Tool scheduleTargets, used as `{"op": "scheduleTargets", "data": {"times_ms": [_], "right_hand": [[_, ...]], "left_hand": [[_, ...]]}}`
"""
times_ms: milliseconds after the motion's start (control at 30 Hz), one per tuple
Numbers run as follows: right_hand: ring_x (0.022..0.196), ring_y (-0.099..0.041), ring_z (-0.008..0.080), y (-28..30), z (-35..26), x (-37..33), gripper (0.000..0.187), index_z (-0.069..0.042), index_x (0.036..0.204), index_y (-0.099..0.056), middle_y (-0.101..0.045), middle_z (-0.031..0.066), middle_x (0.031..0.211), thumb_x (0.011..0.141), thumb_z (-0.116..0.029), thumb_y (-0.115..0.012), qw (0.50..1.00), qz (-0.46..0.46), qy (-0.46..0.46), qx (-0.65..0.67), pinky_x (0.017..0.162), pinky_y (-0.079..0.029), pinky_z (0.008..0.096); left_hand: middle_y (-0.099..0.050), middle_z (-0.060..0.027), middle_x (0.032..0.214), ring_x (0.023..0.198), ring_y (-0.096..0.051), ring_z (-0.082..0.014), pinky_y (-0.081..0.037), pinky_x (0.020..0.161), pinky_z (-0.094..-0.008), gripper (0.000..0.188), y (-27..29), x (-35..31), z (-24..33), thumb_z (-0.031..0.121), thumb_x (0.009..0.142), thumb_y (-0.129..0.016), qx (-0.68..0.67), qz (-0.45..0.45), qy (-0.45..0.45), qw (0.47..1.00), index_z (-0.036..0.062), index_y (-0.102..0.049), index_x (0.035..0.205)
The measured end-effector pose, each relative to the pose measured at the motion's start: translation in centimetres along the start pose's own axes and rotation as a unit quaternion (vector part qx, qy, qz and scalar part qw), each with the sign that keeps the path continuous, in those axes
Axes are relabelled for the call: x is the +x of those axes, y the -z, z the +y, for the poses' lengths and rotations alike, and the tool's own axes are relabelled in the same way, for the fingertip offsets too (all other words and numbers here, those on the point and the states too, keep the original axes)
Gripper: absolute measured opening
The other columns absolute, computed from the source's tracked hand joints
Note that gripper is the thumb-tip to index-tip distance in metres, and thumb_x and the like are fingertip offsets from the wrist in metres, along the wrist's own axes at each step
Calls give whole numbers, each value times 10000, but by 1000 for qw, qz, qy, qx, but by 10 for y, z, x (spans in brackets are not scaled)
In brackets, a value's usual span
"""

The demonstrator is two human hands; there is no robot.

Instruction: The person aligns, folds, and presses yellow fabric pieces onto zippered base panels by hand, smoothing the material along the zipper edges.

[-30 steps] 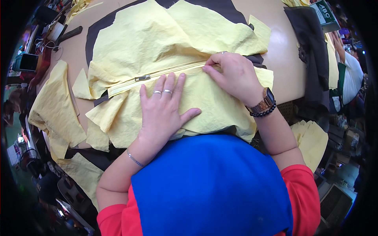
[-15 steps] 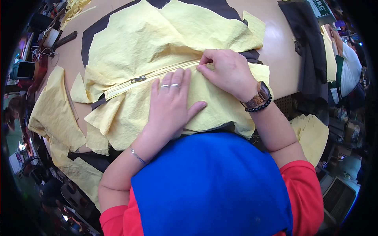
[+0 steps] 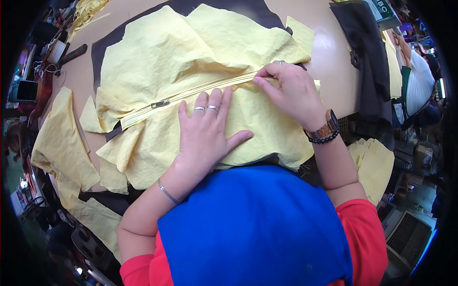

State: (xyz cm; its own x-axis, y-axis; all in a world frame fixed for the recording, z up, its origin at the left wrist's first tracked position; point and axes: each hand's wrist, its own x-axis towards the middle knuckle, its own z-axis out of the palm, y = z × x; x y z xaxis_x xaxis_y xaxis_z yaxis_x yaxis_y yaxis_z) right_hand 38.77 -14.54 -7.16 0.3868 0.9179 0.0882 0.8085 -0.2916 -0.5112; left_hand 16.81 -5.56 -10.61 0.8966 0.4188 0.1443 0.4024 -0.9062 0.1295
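Together, we flatten yellow cloth beside its zipper: left hand fingers spread, pinning it; right hand fingers pinching the zipper's end taut.

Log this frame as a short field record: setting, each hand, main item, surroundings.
setting: tan worktable, seen from above
left hand: flat on the yellow fabric, just below the zipper
right hand: fingers pinch the fabric at the zipper's right end
zipper slider: near the left end
surroundings: loose yellow pieces at left, dark garment at right
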Motion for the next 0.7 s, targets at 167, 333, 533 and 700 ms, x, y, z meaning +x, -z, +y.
{"op": "scheduleTargets", "data": {"times_ms": [167, 333, 533, 700], "right_hand": [[865, -734, 316, -8, 10, 3, 221, -71, 957, -796, -746, 122, 863, 960, -284, -736, 1000, 3, -9, -7, 787, -576, 441], [862, -741, 324, -9, 9, 4, 249, -69, 962, -806, -754, 130, 867, 953, -309, -738, 999, -16, -33, -3, 782, -581, 444], [885, -742, 350, 7, 2, 5, 270, -52, 960, -820, -762, 171, 899, 935, -307, -737, 995, -68, -58, 32, 828, -585, 457], [901, -743, 364, 2, 7, 7, 285, -31, 957, -817, -759, 203, 908, 920, -303, -738, 995, -71, -56, 31, 861, -585, 467]], "left_hand": [[-574, -103, 1427, 1310, -546, -284, -393, 1085, -648, 1025, -1, 1, 0, 820, 878, -573, 1, 4, -6, 1000, 109, -470, 1609], [-560, -108, 1440, 1330, -529, -291, -390, 1082, -653, 1038, -1, 2, -1, 838, 868, -564, 0, -12, -5, 1000, 113, -479, 1606], [-548, -123, 1466, 1366, -498, -329, -377, 1099, -621, 1039, 0, 1, -2, 859, 855, -571, 2, -23, -1, 1000, 147, -494, 1609], [-561, -129, 1454, 1358, -510, -333, -381, 1093, -626, 1033, -1, 1, -3, 857, 851, -580, 0, -15, -5, 1000, 150, -504, 1601]]}}
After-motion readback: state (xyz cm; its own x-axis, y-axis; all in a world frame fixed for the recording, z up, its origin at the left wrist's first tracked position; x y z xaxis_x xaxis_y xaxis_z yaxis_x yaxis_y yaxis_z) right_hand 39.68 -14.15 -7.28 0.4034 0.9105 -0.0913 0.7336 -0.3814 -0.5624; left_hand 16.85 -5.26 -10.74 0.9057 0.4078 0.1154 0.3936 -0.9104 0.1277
